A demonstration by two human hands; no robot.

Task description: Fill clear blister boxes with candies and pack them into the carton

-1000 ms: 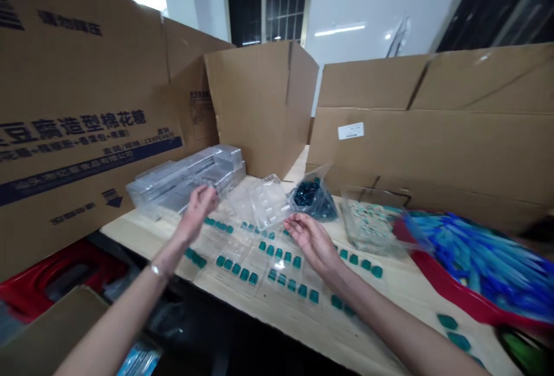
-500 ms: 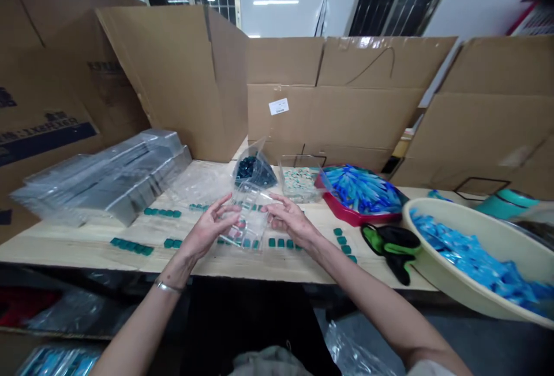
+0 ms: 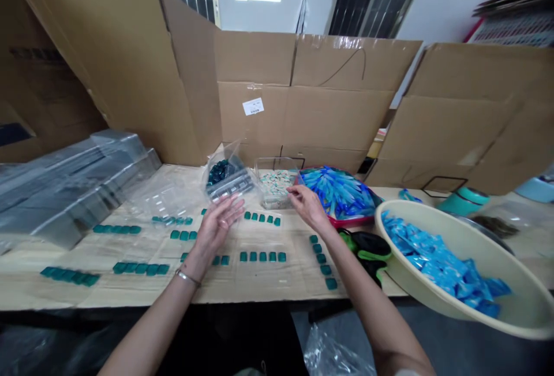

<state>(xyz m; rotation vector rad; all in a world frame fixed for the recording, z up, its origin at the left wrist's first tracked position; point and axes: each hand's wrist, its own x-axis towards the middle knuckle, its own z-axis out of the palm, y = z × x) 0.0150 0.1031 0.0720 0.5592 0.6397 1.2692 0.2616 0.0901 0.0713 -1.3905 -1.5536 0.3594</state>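
Left hand point(image 3: 219, 227), right hand point(image 3: 308, 205) now apart, clear tray point(image 3: 273, 198) ahead, teal blocks point(image 3: 261, 256) around

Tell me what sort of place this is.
Probably a small hand-packing workshop: stacks of clear plastic blister trays, rows of small teal pieces laid out by hand, a beige plastic basin of blue packets, and open brown cardboard cartons.

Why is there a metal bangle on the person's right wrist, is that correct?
No, the metal bangle is on the wrist of the left hand, not the right; the head view shows this.
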